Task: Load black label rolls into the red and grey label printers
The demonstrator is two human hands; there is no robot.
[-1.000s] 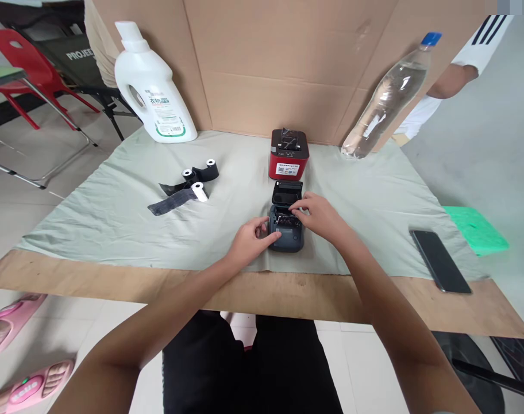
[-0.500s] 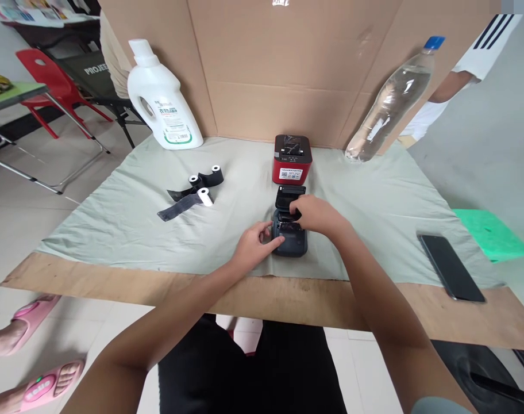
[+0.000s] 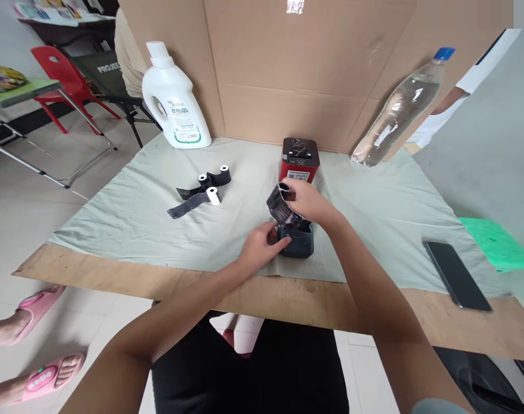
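Note:
My right hand (image 3: pixel 309 200) is closed on a dark paper roll (image 3: pixel 280 211), held tilted just above a small black portable printer (image 3: pixel 300 246). The roll and my hand cover most of the printer's compartment and lid. My left hand (image 3: pixel 259 246) grips the printer's left side, thumb on its top and fingers along the edge. Directly behind stands a red and black box-shaped printer (image 3: pixel 298 150) with a white label, its front partly hidden by my right hand. Several small rolls with dark strips unwound, one a white-sided roll (image 3: pixel 214 196), lie on the cloth to the left.
A white detergent bottle (image 3: pixel 176 106) stands back left. At back right a clear bottle (image 3: pixel 400 112) leans against the cardboard panel (image 3: pixel 288 109). A phone (image 3: pixel 457 275) lies near the right front edge. Other people are partly visible behind the panel and at lower left.
My right hand has lifted the dark paper roll up out of the black printer's open compartment. My left hand stays on the printer. The camera view has shifted slightly.

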